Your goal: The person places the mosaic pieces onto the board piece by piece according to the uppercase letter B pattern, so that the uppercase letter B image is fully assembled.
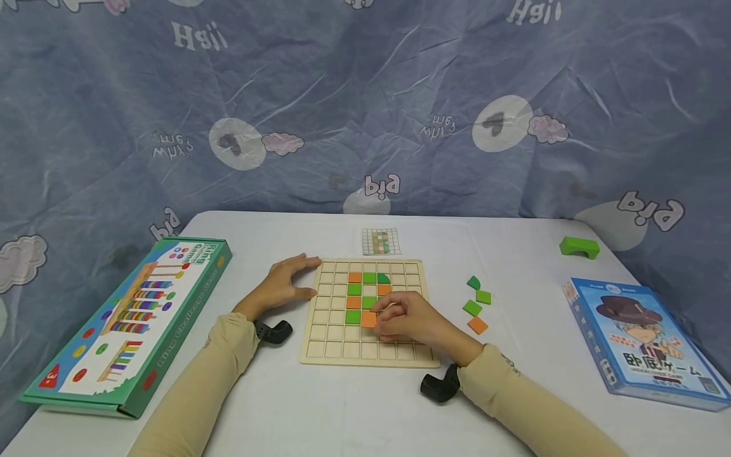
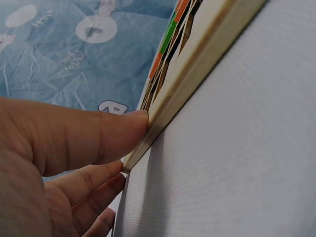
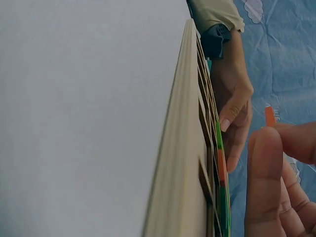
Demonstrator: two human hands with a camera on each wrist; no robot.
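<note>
A wooden grid board (image 1: 320,351) lies on the table, with orange and green tiles set in its middle columns, some hidden behind my right hand. My right hand (image 1: 414,320) is over the board and pinches an orange square tile (image 1: 368,319) between thumb and fingers; in the right wrist view this orange tile (image 3: 270,116) pokes up past the thumb tip. At the board's left edge, my left hand (image 1: 278,287) touches the rim with thumb and fingers extended. The left wrist view has the thumb (image 2: 118,133) against the side of the board (image 2: 187,69).
Right of the board lie loose tiles: a green rounded piece (image 1: 473,282), two green squares (image 1: 483,296) and an orange square (image 1: 477,325). Behind it is a pattern card (image 1: 381,241). Boxes stand left (image 1: 143,311) and right (image 1: 645,343), a green arch block (image 1: 579,247) back right.
</note>
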